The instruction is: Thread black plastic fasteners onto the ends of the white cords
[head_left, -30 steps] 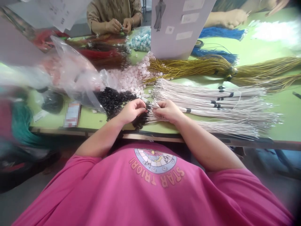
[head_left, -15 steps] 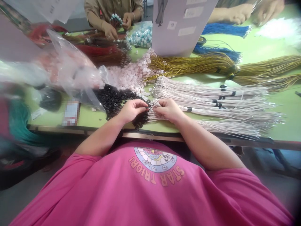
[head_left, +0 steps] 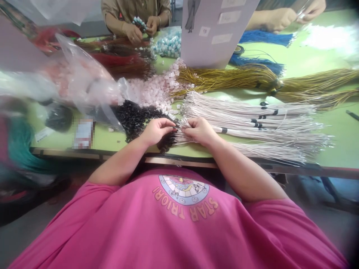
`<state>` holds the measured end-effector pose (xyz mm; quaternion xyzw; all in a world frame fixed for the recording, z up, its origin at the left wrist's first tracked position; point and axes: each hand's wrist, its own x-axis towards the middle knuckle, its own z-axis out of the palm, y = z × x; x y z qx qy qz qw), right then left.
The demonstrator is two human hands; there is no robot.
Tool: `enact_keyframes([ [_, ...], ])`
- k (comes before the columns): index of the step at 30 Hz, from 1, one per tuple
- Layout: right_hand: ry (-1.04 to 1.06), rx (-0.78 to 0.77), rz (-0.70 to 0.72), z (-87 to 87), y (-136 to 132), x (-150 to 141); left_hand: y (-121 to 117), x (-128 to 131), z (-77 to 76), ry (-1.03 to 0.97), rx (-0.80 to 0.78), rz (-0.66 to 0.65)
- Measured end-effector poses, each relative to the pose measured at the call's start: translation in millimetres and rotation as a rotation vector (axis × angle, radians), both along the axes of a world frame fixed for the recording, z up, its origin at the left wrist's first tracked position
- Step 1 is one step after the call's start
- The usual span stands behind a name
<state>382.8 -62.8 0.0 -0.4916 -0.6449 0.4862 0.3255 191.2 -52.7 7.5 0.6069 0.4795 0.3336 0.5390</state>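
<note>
bundles of thin white wires with black bands (head_left: pixel 224 130): the landmark; laid lengthwise on the light green desk (head_left: pixel 343 149), cut ends facing your left side.

your right hand (head_left: pixel 198 131): at the left ends of the white wires; fingers closed around a bunch of those ends.

your left hand (head_left: pixel 157 131): just left of the white wires' ends; fingers narrow, thumb and forefinger tips close together; whether a piece sits between them, you cannot tell.

heap of small black plastic pieces (head_left: pixel 134 116): left of the white wires, partly under your left hand.

heap of small pale pink plastic pieces (head_left: pixel 153 89): left of the white wires and farther from you.

bundle of long olive-yellow wires (head_left: pixel 238 76): just beyond the white wires.

bundle of blue wires (head_left: pixel 263 37): beyond the white wires, farther off.
</note>
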Motion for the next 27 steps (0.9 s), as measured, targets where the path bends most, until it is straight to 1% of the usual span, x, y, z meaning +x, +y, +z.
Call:
enact_keyframes([
  [5,-0.017,0.003,-0.020,-0.9,0.3,-0.8,-1.5,0.7,2.7,0.015,0.012,-0.009],
  [9,-0.047,0.017,-0.030,-0.5,0.5,-1.0,-2.3,1.0,1.8,0.080,0.059,-0.023],
  [13,-0.066,0.041,0.008,-0.3,0.3,-2.5,-3.3,3.0,-6.0,0.210,0.188,-0.066],
  [16,-0.070,0.040,0.037,0.3,0.3,-3.8,-5.4,5.8,-9.7,0.273,0.251,-0.093],
  [18,-0.093,0.039,0.035,1.1,0.9,-3.3,-6.6,5.2,-6.7,0.305,0.312,-0.113],
  [20,-0.122,0.050,0.018,1.9,2.0,-1.3,-5.5,-0.7,0.9,0.368,0.429,-0.153],
  [22,-0.121,0.046,-0.009,2.1,3.7,1.7,0.0,-13.9,10.2,0.499,0.538,-0.189],
  [23,-0.109,0.032,-0.017,1.9,4.6,3.4,4.7,-22.8,13.9,0.597,0.561,-0.192],
  [24,-0.094,0.011,-0.013,1.7,5.4,5.0,10.7,-32.8,16.4,0.719,0.549,-0.175],
  [25,-0.079,-0.015,-0.001,1.4,6.2,6.4,17.5,-43.0,17.1,0.853,0.518,-0.127],
  [26,-0.066,-0.044,0.018,1.2,6.8,7.5,24.7,-52.7,16.0,0.975,0.482,-0.070],
  [27,-0.053,-0.072,0.035,1.3,7.2,8.2,31.6,-61.1,13.2,1.066,0.448,-0.050],
])
